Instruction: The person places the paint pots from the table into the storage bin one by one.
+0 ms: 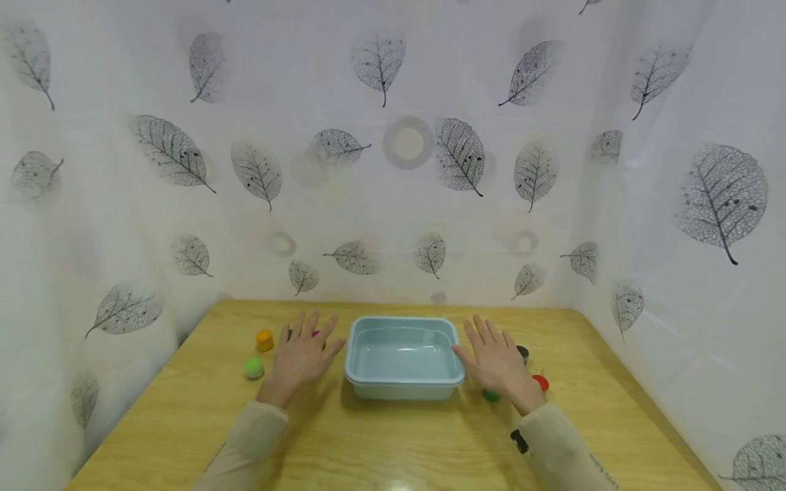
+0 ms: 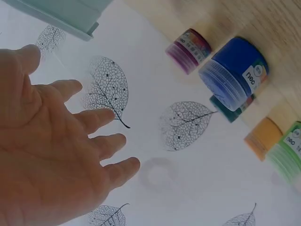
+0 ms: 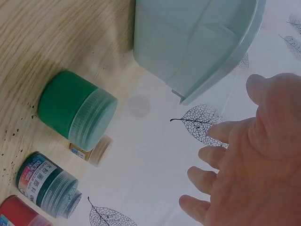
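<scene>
- Your left hand (image 1: pixel 302 358) is spread wide, fingers nearly straight, to the left of the basin (image 1: pixel 404 380); it has hold of nothing.
- Your right hand (image 1: pixel 499 363), to the right of the basin, is spread as widely and grips nothing either; its wrist view shows a gap between thumb and basin.
- On the surface (image 1: pixel 368 443) left of the basin you have an orange jar (image 1: pixel 264 340), light green jar (image 1: pixel 254 368), blue jar (image 2: pixel 240 66), magenta jar (image 2: pixel 189 51) and teal jar (image 2: pixel 233 109).
- Right of the basin are a green jar (image 3: pixel 66 103), dark green jar (image 3: pixel 40 181), red jar (image 3: pixel 19 212) and yellowish jar (image 3: pixel 91 151).
- Judging by this, none of your work with the jars looks done: every one you can see stands outside the basin, ungripped.
- From your head view, the left hand covers most of the blue jar, and you cannot make out the yellowish jar.
- Your wrist views cut off the light green jar and red jar.
</scene>
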The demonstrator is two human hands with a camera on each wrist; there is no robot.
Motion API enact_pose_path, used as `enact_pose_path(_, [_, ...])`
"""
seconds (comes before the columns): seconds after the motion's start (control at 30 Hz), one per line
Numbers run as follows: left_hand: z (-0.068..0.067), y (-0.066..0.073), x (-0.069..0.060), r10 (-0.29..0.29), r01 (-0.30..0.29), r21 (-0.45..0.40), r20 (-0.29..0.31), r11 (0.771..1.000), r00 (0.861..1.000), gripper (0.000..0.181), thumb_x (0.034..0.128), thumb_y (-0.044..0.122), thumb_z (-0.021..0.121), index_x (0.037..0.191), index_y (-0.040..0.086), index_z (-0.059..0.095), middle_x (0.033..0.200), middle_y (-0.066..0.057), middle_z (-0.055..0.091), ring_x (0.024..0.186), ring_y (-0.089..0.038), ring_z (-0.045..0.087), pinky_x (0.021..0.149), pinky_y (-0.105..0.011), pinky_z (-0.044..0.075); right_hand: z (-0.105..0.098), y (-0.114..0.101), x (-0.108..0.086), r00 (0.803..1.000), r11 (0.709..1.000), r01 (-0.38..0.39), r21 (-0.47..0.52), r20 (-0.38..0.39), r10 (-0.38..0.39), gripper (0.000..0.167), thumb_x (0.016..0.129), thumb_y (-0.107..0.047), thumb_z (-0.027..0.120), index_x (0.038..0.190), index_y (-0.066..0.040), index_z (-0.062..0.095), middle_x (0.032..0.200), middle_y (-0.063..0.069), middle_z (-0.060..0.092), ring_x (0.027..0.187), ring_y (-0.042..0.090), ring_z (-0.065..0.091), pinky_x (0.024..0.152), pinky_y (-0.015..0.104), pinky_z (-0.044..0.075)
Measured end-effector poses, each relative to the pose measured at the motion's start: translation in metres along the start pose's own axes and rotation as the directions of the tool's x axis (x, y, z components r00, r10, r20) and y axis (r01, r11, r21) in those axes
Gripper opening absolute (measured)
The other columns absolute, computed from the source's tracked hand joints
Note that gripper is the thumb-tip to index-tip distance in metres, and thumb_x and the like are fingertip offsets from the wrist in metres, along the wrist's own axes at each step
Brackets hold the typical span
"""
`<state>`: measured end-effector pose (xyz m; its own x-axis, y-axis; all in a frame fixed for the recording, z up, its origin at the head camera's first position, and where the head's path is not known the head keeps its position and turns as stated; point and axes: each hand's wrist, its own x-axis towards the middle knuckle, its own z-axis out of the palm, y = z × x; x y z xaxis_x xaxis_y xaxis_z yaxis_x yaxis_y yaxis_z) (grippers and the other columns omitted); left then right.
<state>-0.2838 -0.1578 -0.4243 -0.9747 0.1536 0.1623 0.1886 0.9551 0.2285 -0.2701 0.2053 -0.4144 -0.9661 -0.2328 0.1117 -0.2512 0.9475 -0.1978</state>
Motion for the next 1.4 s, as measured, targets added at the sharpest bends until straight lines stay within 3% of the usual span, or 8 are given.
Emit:
enact_pose_path(0.33, [0.000, -0.001, 0.006, 0.032, -0.032, 0.003, -0.194, 0.999, 0.981, 0.053, 0.1012, 0.049, 0.044, 0.143, 0.017, 0.051, 0.145, -0.022, 0.047, 0.136, -0.045, 0.040, 0.110, -0.066, 0.033, 0.004, 0.005, 0.002, 0.992, 0.996, 0.019, 0.081, -0.122, -0.009, 0.069, 0.102, -0.048, 0.044, 0.152, -0.003, 0.032, 0.159, 0.022, 0.025, 0.147, 0.044, 0.021, 0.119, 0.062, 0.019])
enact_pose_path(0.5, [-0.001, -0.008, 0.007, -0.005, -0.036, -0.121, -0.325, 0.992, 0.946, 0.049, 0.0996, 0.046, 0.051, 0.127, 0.007, 0.065, 0.125, -0.019, 0.064, 0.117, -0.040, 0.058, 0.099, -0.057, 0.048, 0.008, 0.006, 0.005, 0.983, 0.970, 0.000, 0.244, -0.176, 0.044, 0.061, 0.099, -0.043, 0.053, 0.147, -0.006, 0.043, 0.154, 0.020, 0.037, 0.141, 0.042, 0.035, 0.114, 0.062, 0.031])
enact_pose_path(0.6, [-0.004, -0.013, 0.006, -0.051, -0.026, -0.233, -0.318, 0.972, 0.947, 0.046, 0.1000, 0.044, 0.051, 0.118, 0.005, 0.068, 0.116, -0.016, 0.068, 0.108, -0.035, 0.063, 0.091, -0.052, 0.054, 0.010, 0.008, 0.006, 0.974, 0.924, -0.017, 0.381, -0.204, 0.102, 0.052, 0.098, -0.037, 0.059, 0.140, -0.008, 0.053, 0.144, 0.018, 0.051, 0.131, 0.039, 0.049, 0.107, 0.057, 0.043])
enact_pose_path(0.87, [-0.011, -0.033, 0.007, -0.148, 0.068, -0.592, -0.089, 0.803, 0.985, 0.034, 0.0995, 0.033, 0.057, 0.117, 0.005, 0.067, 0.111, -0.012, 0.068, 0.102, -0.026, 0.062, 0.089, -0.041, 0.054, 0.013, 0.012, 0.000, 0.973, 0.735, -0.055, 0.675, -0.128, 0.191, 0.038, 0.094, -0.024, 0.068, 0.126, -0.005, 0.064, 0.125, 0.013, 0.066, 0.111, 0.026, 0.063, 0.096, 0.041, 0.055])
enact_pose_path(1.07, [-0.008, -0.051, 0.007, -0.184, 0.168, -0.769, 0.066, 0.617, 0.981, 0.039, 0.0964, 0.032, 0.063, 0.120, 0.001, 0.065, 0.117, -0.014, 0.066, 0.110, -0.031, 0.058, 0.092, -0.036, 0.053, 0.011, 0.019, -0.006, 0.995, 0.559, -0.090, 0.824, 0.045, 0.093, 0.047, 0.094, -0.021, 0.067, 0.133, 0.003, 0.057, 0.134, 0.022, 0.058, 0.118, 0.031, 0.058, 0.097, 0.043, 0.054])
enact_pose_path(1.17, [-0.003, -0.060, 0.005, -0.197, 0.206, -0.819, 0.115, 0.536, 0.974, 0.041, 0.0957, 0.029, 0.065, 0.124, -0.001, 0.063, 0.120, -0.015, 0.064, 0.116, -0.033, 0.056, 0.099, -0.043, 0.050, 0.011, 0.023, -0.008, 0.995, 0.510, -0.101, 0.854, 0.091, 0.044, 0.050, 0.092, -0.019, 0.069, 0.134, 0.004, 0.055, 0.137, 0.025, 0.054, 0.120, 0.033, 0.058, 0.098, 0.043, 0.054])
enact_pose_path(1.27, [0.001, -0.068, 0.002, -0.195, 0.221, -0.837, 0.140, 0.501, 0.971, 0.042, 0.0967, 0.024, 0.063, 0.129, -0.004, 0.059, 0.127, -0.019, 0.061, 0.119, -0.033, 0.054, 0.106, -0.049, 0.045, 0.011, 0.025, -0.010, 0.992, 0.487, -0.116, 0.866, 0.124, 0.016, 0.053, 0.090, -0.019, 0.072, 0.135, 0.004, 0.054, 0.138, 0.025, 0.053, 0.120, 0.032, 0.058, 0.098, 0.041, 0.054])
enact_pose_path(1.4, [0.004, -0.076, -0.002, -0.174, 0.235, -0.836, 0.170, 0.496, 0.970, 0.043, 0.0973, 0.014, 0.061, 0.133, -0.008, 0.052, 0.134, -0.025, 0.055, 0.122, -0.034, 0.053, 0.110, -0.051, 0.042, 0.010, 0.026, -0.012, 0.987, 0.474, -0.132, 0.870, 0.161, -0.020, 0.056, 0.088, -0.018, 0.074, 0.135, 0.004, 0.053, 0.138, 0.025, 0.052, 0.118, 0.031, 0.060, 0.097, 0.039, 0.055])
